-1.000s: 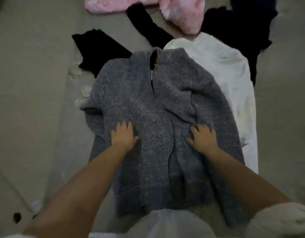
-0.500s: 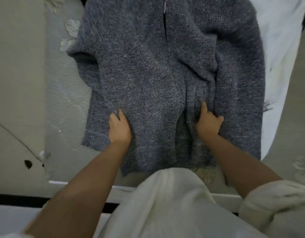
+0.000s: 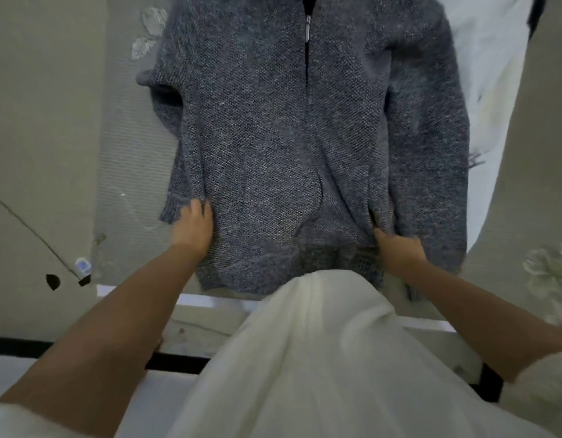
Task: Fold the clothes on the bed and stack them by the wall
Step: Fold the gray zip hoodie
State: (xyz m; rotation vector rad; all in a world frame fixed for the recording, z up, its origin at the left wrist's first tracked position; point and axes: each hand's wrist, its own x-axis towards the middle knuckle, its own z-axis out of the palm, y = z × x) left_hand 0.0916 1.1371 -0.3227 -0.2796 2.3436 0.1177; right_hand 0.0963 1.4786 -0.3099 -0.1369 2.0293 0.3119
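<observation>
A grey knit zip sweater (image 3: pixel 289 137) lies front up and spread out on the bed (image 3: pixel 52 121), its hem at the near edge. My left hand (image 3: pixel 194 227) presses flat on the lower left of the sweater, beside the folded-in sleeve cuff. On the lower right, my right hand (image 3: pixel 399 251) rests on the sweater with its fingertips tucked into a crease where they are hidden. A white garment (image 3: pixel 494 74) lies under the sweater's right side.
A dark garment (image 3: pixel 534 14) shows at the top right corner. The bed's near edge (image 3: pixel 210 300) runs across just below the hem. A small blue-and-white object (image 3: pixel 83 267) and a thin cord lie at the left. My own white top (image 3: pixel 320 358) hides the lower middle.
Both hands have slid from the sweater's chest down towards its hem. The view has closed in, so the pink and black clothes further back are out of frame.
</observation>
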